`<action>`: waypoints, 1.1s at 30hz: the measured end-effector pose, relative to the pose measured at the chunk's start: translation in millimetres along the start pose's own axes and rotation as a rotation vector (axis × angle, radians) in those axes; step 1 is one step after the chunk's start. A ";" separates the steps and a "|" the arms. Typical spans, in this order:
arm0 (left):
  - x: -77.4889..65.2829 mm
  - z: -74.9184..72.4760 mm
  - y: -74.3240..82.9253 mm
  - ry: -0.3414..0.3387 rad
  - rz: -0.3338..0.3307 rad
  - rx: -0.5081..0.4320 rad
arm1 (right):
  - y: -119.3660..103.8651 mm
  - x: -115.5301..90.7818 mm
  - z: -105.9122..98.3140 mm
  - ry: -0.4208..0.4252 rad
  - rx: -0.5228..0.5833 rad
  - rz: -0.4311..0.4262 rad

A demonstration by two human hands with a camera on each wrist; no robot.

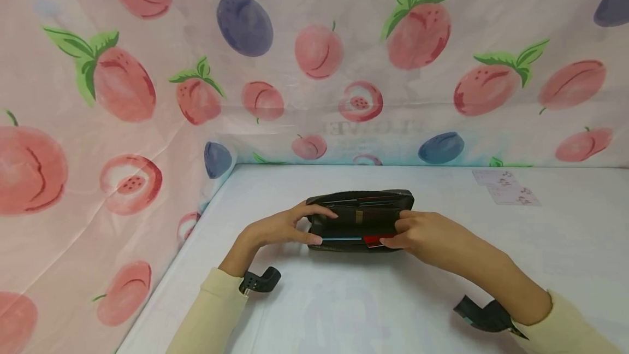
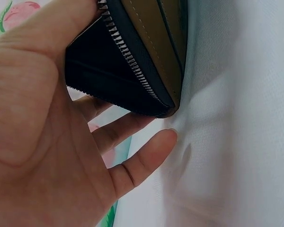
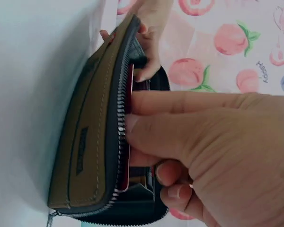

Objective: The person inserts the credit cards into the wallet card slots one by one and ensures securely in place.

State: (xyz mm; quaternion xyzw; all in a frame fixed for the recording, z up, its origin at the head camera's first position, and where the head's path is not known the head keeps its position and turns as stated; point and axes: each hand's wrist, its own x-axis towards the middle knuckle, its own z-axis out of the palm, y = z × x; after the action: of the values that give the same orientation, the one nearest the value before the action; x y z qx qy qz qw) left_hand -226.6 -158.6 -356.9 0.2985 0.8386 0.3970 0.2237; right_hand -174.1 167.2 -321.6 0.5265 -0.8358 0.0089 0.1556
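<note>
A dark zip-around wallet (image 1: 339, 228) lies on the white table, unzipped, its mouth spread toward me. My left hand (image 1: 282, 228) holds its left end, thumb at the near rim and fingers at the far side. In the left wrist view, the zip teeth and brown outer face of the wallet (image 2: 151, 47) show beside the palm. At the near right side, my right hand (image 1: 427, 234) pinches a red card (image 1: 372, 241), partly inside the wallet; its edge shows along the zip in the right wrist view. A blue-edged card (image 1: 341, 239) sits left of it.
Two pale printed paper pieces (image 1: 513, 194) lie overlapping on the table (image 1: 314, 305) at the back right. A fruit-patterned cloth (image 1: 314, 102) hangs behind the table and along its left side.
</note>
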 end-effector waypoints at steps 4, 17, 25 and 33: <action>-0.4 0.7 -0.1 -0.003 -0.001 0.007 | 0.5 1.1 3.8 -0.032 0.024 0.051; -0.2 0.9 0.0 -0.005 -0.012 0.008 | 18.8 -10.1 18.6 0.056 0.304 0.206; -0.6 0.5 0.0 0.000 -0.014 0.002 | 20.2 -8.9 27.3 0.142 0.256 0.236; -0.2 0.0 0.5 0.006 -0.017 -0.002 | 17.5 -6.0 25.3 0.217 0.235 0.221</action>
State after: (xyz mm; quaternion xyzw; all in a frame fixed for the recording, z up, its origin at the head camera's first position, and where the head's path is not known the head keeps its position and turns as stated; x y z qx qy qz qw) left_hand -226.3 -158.4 -356.5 0.2900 0.8414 0.3967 0.2250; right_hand -193.5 175.7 -344.7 0.4420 -0.8600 0.1805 0.1804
